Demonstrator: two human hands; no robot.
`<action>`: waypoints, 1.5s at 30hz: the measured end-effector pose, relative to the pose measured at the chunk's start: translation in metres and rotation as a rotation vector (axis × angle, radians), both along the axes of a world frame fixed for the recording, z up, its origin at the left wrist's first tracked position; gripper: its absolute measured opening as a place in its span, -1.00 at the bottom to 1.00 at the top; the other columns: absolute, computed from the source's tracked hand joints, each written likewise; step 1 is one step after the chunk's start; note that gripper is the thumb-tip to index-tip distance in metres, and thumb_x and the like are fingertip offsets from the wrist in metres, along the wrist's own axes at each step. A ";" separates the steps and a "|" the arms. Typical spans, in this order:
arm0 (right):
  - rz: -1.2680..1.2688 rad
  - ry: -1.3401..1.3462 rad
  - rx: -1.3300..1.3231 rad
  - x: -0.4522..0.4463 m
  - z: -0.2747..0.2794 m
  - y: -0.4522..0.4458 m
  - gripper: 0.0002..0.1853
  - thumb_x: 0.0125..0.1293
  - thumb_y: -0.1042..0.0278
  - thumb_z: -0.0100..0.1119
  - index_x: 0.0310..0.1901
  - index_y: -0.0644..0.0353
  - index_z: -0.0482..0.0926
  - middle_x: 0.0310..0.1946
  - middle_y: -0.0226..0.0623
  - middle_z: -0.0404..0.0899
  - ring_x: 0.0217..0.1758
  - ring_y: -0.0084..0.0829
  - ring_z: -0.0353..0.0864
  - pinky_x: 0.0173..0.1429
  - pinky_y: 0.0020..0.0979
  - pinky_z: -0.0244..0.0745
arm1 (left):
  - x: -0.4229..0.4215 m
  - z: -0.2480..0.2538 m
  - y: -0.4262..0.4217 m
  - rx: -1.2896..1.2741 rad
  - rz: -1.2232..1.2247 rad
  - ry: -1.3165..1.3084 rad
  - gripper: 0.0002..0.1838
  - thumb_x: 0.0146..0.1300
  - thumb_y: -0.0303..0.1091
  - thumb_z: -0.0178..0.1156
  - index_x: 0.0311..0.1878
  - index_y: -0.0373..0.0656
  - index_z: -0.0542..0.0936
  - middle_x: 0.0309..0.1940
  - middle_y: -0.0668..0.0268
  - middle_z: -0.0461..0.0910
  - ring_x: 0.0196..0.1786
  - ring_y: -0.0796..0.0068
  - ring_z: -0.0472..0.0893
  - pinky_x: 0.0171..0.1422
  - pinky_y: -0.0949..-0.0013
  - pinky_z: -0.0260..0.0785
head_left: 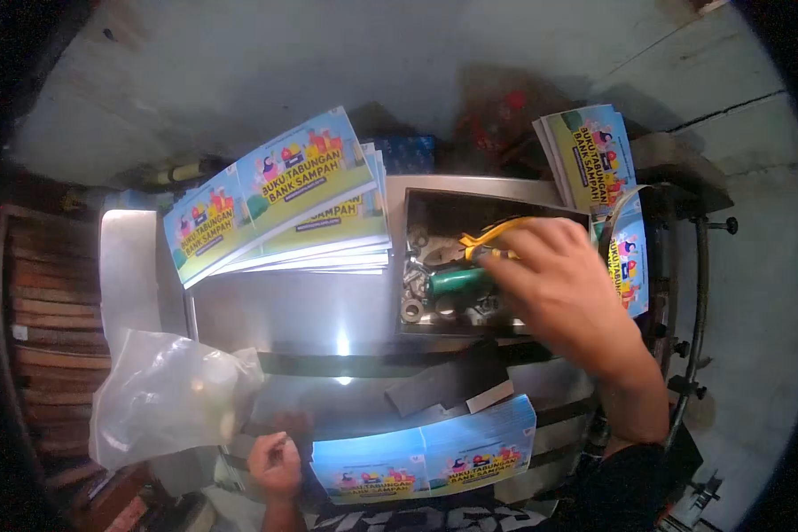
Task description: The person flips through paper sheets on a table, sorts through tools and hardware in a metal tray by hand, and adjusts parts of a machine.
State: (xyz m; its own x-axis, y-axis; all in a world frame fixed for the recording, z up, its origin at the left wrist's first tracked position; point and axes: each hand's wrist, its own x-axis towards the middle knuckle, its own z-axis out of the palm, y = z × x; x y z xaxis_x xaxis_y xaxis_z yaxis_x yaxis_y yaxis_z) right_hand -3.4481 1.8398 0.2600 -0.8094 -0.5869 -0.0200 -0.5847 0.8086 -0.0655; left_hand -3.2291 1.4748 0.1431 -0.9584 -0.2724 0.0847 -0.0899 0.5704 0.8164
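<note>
My right hand is over a metal tray, its fingers closed around the yellow handles of a pair of pliers. The pliers' jaws point left. Just below them in the tray lies a green handle-like piece, partly covered by the hand, among several nuts and other metal parts. My left hand is low in the view with its fingers curled; whatever is in them, if anything, cannot be made out. Right beside it lies a stack of printed booklets.
More booklets are piled at the upper left of the metal surface, and others at the upper right. A clear plastic bag is at the left. Dark flat pieces lie below the tray. Metal rods with knobs stand at the right.
</note>
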 end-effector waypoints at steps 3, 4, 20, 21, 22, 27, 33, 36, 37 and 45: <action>0.172 0.011 -0.118 -0.005 -0.019 -0.017 -0.73 0.10 0.36 -0.03 -0.15 0.17 0.51 -0.16 -0.33 0.46 0.00 -0.36 0.38 0.18 -0.25 0.18 | 0.000 0.000 0.000 0.004 -0.017 0.007 -0.86 0.00 -0.53 0.18 -0.32 -0.30 0.54 -0.52 0.26 0.47 -0.51 0.53 0.41 -0.42 0.53 0.28; 0.187 0.004 -0.140 -0.006 -0.023 -0.019 -0.76 0.10 0.36 -0.02 -0.19 0.17 0.52 -0.18 -0.34 0.48 0.01 -0.37 0.39 0.20 -0.22 0.16 | 0.000 0.000 -0.001 0.005 -0.023 0.014 -0.86 0.00 -0.53 0.18 -0.31 -0.30 0.54 -0.52 0.27 0.48 -0.51 0.53 0.41 -0.41 0.53 0.28; 0.035 -0.150 0.110 -0.012 -0.019 -0.021 -0.79 0.06 0.42 -0.03 -0.23 0.21 0.47 -0.26 -0.26 0.44 -0.06 -0.31 0.42 0.03 -0.27 0.27 | -0.004 0.004 0.000 0.009 -0.031 0.033 -0.85 -0.02 -0.58 0.15 -0.31 -0.30 0.53 -0.58 0.26 0.45 -0.54 0.51 0.40 -0.44 0.51 0.27; 0.036 -0.149 0.112 -0.011 -0.019 -0.020 -0.79 0.06 0.42 -0.03 -0.23 0.21 0.47 -0.26 -0.26 0.44 -0.06 -0.31 0.42 0.03 -0.27 0.27 | -0.004 0.004 0.001 0.007 -0.033 0.034 -0.85 -0.02 -0.57 0.15 -0.31 -0.30 0.53 -0.58 0.26 0.45 -0.54 0.51 0.40 -0.44 0.51 0.26; 0.025 -0.185 0.105 -0.010 -0.018 -0.019 -0.78 0.05 0.42 -0.02 -0.23 0.21 0.47 -0.28 -0.26 0.43 -0.08 -0.30 0.42 0.00 -0.28 0.28 | -0.004 0.005 0.001 0.005 -0.036 0.035 -0.85 -0.02 -0.57 0.15 -0.31 -0.30 0.53 -0.58 0.27 0.45 -0.53 0.51 0.40 -0.45 0.51 0.26; -0.008 -0.261 0.051 -0.007 -0.013 -0.011 -0.78 0.02 0.42 0.02 -0.24 0.20 0.48 -0.27 -0.21 0.44 -0.10 -0.26 0.43 -0.03 -0.29 0.29 | -0.003 0.003 0.001 0.027 -0.027 0.040 -0.85 -0.03 -0.56 0.16 -0.31 -0.29 0.53 -0.58 0.27 0.44 -0.54 0.51 0.41 -0.46 0.50 0.26; -0.065 -0.478 -0.040 -0.007 -0.001 -0.008 -0.74 -0.07 0.41 0.20 -0.29 0.22 0.46 -0.27 -0.20 0.45 -0.02 -0.23 0.40 0.07 -0.25 0.25 | -0.001 0.002 0.000 0.046 -0.012 0.019 -0.85 -0.03 -0.55 0.16 -0.32 -0.28 0.53 -0.61 0.28 0.43 -0.56 0.51 0.41 -0.47 0.49 0.25; 0.087 -0.066 -0.114 -0.008 -0.014 -0.007 -0.72 -0.09 0.40 0.23 -0.29 0.22 0.45 -0.21 -0.18 0.44 0.03 -0.21 0.38 0.13 -0.20 0.22 | -0.002 0.002 0.000 0.043 -0.018 0.027 -0.85 -0.03 -0.55 0.17 -0.32 -0.27 0.53 -0.61 0.29 0.42 -0.57 0.51 0.40 -0.48 0.49 0.24; 0.037 -0.178 -0.085 -0.007 -0.016 -0.006 -0.71 -0.10 0.38 0.24 -0.29 0.22 0.45 -0.21 -0.19 0.43 0.02 -0.21 0.37 0.12 -0.21 0.23 | -0.002 0.002 -0.001 0.032 -0.024 0.039 -0.85 -0.03 -0.55 0.17 -0.32 -0.27 0.53 -0.62 0.29 0.42 -0.57 0.51 0.40 -0.48 0.49 0.24; 0.018 -0.329 0.090 0.007 0.009 0.000 -0.60 -0.22 0.21 0.32 -0.27 0.12 0.50 -0.28 -0.26 0.38 -0.11 -0.26 0.35 0.01 -0.29 0.25 | -0.001 0.003 -0.001 0.045 -0.002 0.036 -0.85 -0.02 -0.55 0.17 -0.32 -0.29 0.53 -0.58 0.27 0.45 -0.54 0.52 0.43 -0.45 0.50 0.27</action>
State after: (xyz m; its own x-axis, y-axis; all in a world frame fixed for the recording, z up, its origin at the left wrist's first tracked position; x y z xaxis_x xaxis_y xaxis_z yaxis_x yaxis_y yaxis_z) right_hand -3.4408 1.8403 0.2685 -0.7406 -0.5848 -0.3309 -0.5583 0.8096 -0.1814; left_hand -3.2304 1.4741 0.1460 -0.9555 -0.2747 0.1072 -0.0585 0.5329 0.8442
